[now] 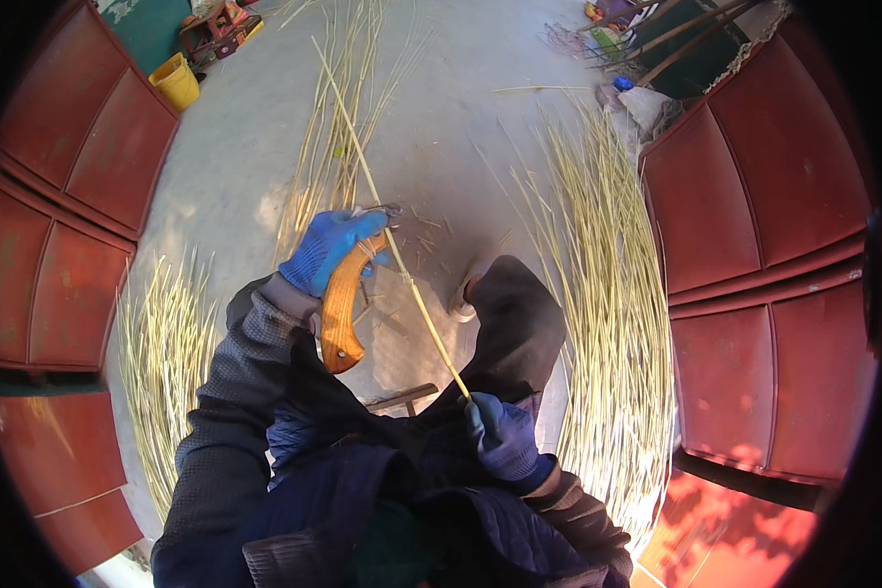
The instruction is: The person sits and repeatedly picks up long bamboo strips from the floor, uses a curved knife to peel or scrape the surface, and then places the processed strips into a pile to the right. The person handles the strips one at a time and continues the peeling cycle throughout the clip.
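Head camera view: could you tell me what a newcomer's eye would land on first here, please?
Most likely the blue-gloved left hand at centre, gripping a tool with an orange wooden handle against a long pale stalk. The stalk runs down to the blue-gloved right hand, which holds its lower end. Next come the heaps of pale stalks on the concrete floor and the red panelled doors on both sides.

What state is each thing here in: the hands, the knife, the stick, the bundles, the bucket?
Left hand: gloved, gripping the knife.
Knife: wooden handle held, blade end against the stick.
Right hand: gloved, closed on the stick's near end.
Stick: held slanting, far end reaching away over the floor.
Bundles: lying loose on the floor.
Bucket: upright.
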A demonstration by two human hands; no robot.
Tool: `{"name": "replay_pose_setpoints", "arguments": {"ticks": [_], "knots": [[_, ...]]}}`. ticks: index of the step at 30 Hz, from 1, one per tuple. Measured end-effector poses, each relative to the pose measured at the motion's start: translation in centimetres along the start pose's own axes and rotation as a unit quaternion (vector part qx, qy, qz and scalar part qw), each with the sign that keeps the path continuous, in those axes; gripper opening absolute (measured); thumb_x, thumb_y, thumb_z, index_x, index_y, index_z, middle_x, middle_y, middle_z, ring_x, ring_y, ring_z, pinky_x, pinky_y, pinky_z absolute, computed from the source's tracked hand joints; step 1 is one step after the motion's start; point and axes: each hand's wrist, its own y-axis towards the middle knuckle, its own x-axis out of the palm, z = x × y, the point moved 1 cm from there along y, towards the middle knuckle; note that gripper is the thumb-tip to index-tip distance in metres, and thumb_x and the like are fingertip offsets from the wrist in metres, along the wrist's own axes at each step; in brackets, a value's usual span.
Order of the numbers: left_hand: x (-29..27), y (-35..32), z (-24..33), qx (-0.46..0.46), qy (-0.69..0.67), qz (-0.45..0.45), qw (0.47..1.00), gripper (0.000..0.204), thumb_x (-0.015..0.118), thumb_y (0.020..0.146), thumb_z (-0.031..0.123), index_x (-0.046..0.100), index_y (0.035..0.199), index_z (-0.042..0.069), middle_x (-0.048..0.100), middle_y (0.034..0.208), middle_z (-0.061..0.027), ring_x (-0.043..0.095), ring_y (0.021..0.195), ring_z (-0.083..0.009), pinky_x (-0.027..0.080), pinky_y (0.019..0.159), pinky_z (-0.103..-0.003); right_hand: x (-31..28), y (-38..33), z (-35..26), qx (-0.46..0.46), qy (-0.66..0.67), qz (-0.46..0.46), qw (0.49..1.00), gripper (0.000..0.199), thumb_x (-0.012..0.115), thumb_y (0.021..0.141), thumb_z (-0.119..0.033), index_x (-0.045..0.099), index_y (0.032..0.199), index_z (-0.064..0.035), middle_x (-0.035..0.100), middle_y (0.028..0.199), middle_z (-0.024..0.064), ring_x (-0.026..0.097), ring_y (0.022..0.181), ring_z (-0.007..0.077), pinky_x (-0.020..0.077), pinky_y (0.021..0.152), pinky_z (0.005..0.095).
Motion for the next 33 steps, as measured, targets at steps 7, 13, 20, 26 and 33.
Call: {"name": "replay_pose_setpoints", "arguments": {"ticks": [7,13,20,26,33], "knots": [[2.6,0.3,1.1,-0.108,-0.028,-0.002,0.994,0.036,0.068,0.098,0.032,0.069,0.111,-0.001,0.070,0.090,-0.0085,0.071,0.071,-0.0165,0.058,0.059,-0.028,-1.0,-0.3,0.2,0.050,0.060,-0.024,0.997,0.013,0.064,0.098,-0.008,0.067,0.110,-0.0032,0.071,0.087,0.0185,0.072,0.078,0.0348,0.0559,0.067,0.0388],[0.0,1.2,-3.4,0.155,0.208,-0.029,0.965,0.035,0.063,0.103,0.027,0.064,0.131,0.008,0.071,0.088,-0.0055,0.069,0.072,-0.0149,0.057,0.063,-0.028,-0.9,-2.3,1.1,0.061,0.058,-0.055,0.995,0.015,0.065,0.098,-0.008,0.068,0.111,-0.0037,0.072,0.088,0.0175,0.072,0.077,0.0339,0.0553,0.067,0.0378],[-30.0,6.6,0.7,0.067,0.020,0.281,0.957,0.039,0.065,0.101,0.037,0.068,0.121,0.003,0.068,0.101,-0.0059,0.066,0.081,-0.0150,0.058,0.075,-0.029,-5.8,-11.3,2.6,0.022,0.105,-0.107,0.988,0.033,0.077,0.079,-0.012,0.069,0.110,-0.0022,0.065,0.073,0.0135,0.065,0.063,0.0334,0.0508,0.058,0.0409],[-45.8,2.2,5.3,0.143,-0.026,0.301,0.942,0.044,0.064,0.101,0.038,0.064,0.135,0.009,0.071,0.108,-0.0057,0.065,0.089,-0.0137,0.054,0.079,-0.025,-8.8,-16.2,4.7,0.041,-0.053,-0.091,0.994,0.013,0.075,0.084,-0.007,0.068,0.095,-0.0073,0.060,0.066,0.0120,0.057,0.055,0.0330,0.0449,0.053,0.0446],[-55.1,1.4,1.3,0.158,0.058,0.236,0.957,0.055,0.046,0.109,0.041,0.046,0.154,0.010,0.054,0.147,-0.0035,0.057,0.119,-0.0129,0.045,0.099,-0.028,-10.9,-14.8,9.3,0.069,-0.158,0.054,0.984,0.018,0.074,0.084,-0.004,0.066,0.100,-0.0105,0.060,0.067,0.0105,0.058,0.059,0.0337,0.0457,0.053,0.0454]]}}
